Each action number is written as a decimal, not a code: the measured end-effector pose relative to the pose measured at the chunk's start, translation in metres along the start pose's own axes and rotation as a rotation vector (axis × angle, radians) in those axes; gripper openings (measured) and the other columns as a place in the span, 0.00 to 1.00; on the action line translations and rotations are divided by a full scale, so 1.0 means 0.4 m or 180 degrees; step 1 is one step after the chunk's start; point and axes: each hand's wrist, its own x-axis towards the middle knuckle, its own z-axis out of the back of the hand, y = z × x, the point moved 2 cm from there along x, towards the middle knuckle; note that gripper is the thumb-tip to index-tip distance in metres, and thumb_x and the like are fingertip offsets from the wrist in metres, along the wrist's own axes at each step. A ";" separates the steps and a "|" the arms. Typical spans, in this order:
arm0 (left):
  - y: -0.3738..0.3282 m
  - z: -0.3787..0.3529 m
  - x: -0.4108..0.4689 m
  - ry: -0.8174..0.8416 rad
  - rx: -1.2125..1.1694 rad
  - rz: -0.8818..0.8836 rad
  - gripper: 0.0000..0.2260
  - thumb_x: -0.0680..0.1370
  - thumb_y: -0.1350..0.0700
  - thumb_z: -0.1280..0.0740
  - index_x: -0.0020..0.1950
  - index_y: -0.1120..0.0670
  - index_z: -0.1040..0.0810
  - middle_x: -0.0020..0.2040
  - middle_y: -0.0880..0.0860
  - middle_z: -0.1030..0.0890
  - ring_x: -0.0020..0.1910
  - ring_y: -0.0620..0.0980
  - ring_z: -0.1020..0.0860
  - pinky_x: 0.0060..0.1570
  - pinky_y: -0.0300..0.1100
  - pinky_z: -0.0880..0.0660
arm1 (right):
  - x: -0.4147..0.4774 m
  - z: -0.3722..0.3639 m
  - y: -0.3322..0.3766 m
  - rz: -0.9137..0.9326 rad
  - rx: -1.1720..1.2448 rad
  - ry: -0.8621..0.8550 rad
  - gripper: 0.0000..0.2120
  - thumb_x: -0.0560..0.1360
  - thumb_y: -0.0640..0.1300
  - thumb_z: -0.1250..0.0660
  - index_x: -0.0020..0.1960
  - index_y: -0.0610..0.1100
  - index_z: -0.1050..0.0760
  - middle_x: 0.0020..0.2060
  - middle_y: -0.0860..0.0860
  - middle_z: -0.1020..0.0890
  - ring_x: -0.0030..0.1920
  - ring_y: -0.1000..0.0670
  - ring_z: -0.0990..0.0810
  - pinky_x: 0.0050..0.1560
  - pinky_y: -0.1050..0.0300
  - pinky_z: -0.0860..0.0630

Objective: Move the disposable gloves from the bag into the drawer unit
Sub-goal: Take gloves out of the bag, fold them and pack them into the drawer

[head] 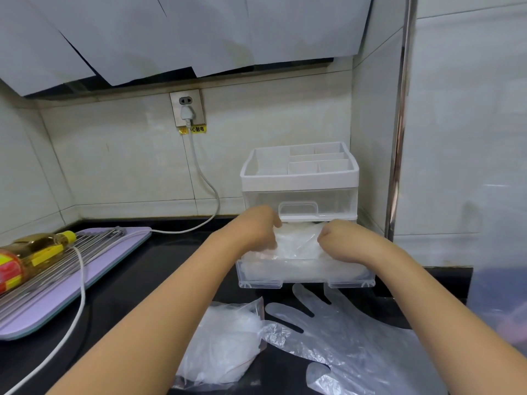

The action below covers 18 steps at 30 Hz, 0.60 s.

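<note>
Your left hand point(261, 228) and right hand point(335, 238) clutch crumpled clear plastic gloves point(296, 243) in the pulled-out clear drawer point(305, 276), black counter's point(137, 280) back-right corner.

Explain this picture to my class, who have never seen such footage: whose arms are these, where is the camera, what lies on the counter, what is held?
No machine here: a person works bare-handed, filmed by one head-worn camera looking down at the arms. The left hand and right hand curl their fingers into a wad of gloves in the pulled-out lower drawer of the drawer unit. On the black counter lie the bag, loose gloves, and at left a purple board carrying a bottle.
</note>
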 end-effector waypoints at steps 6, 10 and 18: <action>-0.014 -0.005 -0.142 -0.0140 -0.0474 -0.0553 0.12 0.78 0.48 0.34 0.59 0.49 0.21 0.53 0.44 0.20 0.51 0.42 0.22 0.50 0.34 0.27 | -0.021 0.032 0.005 0.0128 0.0070 -0.0160 0.12 0.76 0.37 0.43 0.46 0.34 0.22 0.43 0.40 0.18 0.40 0.40 0.21 0.41 0.51 0.24; -0.007 -0.037 -0.131 0.0353 -0.0040 -0.0491 0.14 0.76 0.45 0.33 0.57 0.51 0.21 0.53 0.48 0.20 0.52 0.48 0.23 0.52 0.44 0.25 | -0.063 0.083 0.004 0.0352 0.0341 -0.0296 0.12 0.77 0.44 0.37 0.51 0.38 0.19 0.45 0.45 0.15 0.44 0.47 0.17 0.52 0.52 0.21; -0.053 -0.026 -0.196 -0.0932 -0.0598 -0.1154 0.10 0.76 0.49 0.31 0.57 0.48 0.21 0.49 0.39 0.22 0.48 0.35 0.25 0.50 0.28 0.29 | -0.120 0.146 -0.036 0.0427 0.0132 0.0078 0.15 0.76 0.53 0.33 0.43 0.40 0.20 0.34 0.48 0.15 0.28 0.53 0.22 0.32 0.62 0.27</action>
